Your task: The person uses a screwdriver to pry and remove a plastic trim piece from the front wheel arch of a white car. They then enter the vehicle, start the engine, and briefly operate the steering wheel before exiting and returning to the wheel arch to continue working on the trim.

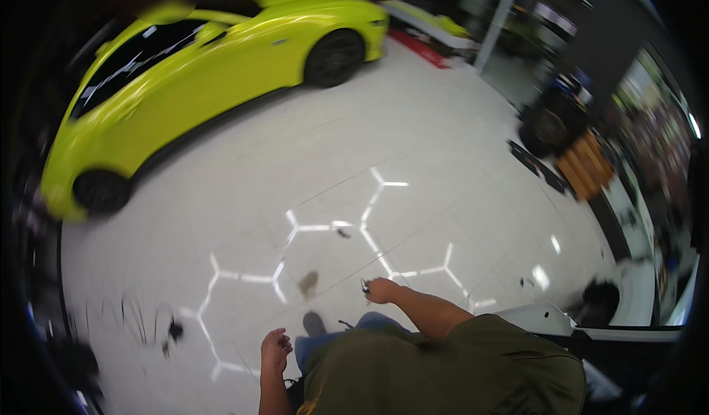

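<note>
Here's the right hand (pixel 382 291), out in front of the body, its grip pinching a small silver-and-dark object (pixel 365 286) above the glossy pale floor (pixel 458 208), too blurred to name. Over to the left hand (pixel 275 350), low beside the blue trousers (pixel 378 320): grip slack, fingers curled but apart! A grey shoe (pixel 314 323) shows between the hands; well beyond, upper left, stands a yellow-green car (pixel 221 83).

The car (pixel 221 86) is coated in glossy paint; its windows (pixel 136 62) are glazed with shiny glass. Light is mirrored by the smooth, glossy floor (pixel 443 134). A metallic glint is shown by the held object (pixel 365 286). Matt cloth is seen in the shirt (pixel 436 371).
</note>
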Motion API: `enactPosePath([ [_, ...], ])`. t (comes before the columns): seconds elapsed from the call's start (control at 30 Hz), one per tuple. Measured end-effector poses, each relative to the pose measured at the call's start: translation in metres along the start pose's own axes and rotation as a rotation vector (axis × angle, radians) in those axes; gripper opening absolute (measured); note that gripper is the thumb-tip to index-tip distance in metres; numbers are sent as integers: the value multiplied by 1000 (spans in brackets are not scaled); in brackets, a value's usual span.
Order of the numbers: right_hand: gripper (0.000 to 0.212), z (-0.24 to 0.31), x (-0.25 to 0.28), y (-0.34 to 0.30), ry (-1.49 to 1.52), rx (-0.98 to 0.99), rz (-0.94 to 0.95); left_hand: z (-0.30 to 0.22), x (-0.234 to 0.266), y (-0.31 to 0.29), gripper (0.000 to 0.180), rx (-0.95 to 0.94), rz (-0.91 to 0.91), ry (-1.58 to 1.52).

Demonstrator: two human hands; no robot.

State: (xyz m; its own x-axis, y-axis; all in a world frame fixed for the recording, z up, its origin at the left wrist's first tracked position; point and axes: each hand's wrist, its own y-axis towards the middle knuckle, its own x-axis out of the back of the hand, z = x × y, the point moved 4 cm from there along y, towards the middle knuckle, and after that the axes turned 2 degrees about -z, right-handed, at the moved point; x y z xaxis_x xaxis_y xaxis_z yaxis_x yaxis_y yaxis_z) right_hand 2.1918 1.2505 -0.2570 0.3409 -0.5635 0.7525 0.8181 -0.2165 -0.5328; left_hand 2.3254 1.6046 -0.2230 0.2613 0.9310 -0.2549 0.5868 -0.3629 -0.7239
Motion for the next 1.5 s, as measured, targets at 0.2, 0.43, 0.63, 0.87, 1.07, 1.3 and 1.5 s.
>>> enactPosePath([
  [0.2,35,-185,51,-63,469,-574,-522,-150,-211,117,21,3,369,634],
  [0.43,38,-327,-7,-95,569,-873,-313,-165,-516,261,22,-218,499,981],
  [0.63,34,-414,193,-61,704,-695,-485,-63,-795,203,34,-99,1033,1371],
  [0.87,50,-544,459,-87,555,-562,-878,33,-1050,218,42,564,1190,1031],
  [1.07,62,-740,514,-117,582,-663,-1071,111,-1275,250,29,774,1214,1055],
  [1.3,45,-938,506,-278,989,-1115,-1590,202,-1580,193,17,559,1477,1387],
  [1.5,39,-1041,227,-293,1103,-1690,-729,338,-1810,156,13,637,1535,1229],
])
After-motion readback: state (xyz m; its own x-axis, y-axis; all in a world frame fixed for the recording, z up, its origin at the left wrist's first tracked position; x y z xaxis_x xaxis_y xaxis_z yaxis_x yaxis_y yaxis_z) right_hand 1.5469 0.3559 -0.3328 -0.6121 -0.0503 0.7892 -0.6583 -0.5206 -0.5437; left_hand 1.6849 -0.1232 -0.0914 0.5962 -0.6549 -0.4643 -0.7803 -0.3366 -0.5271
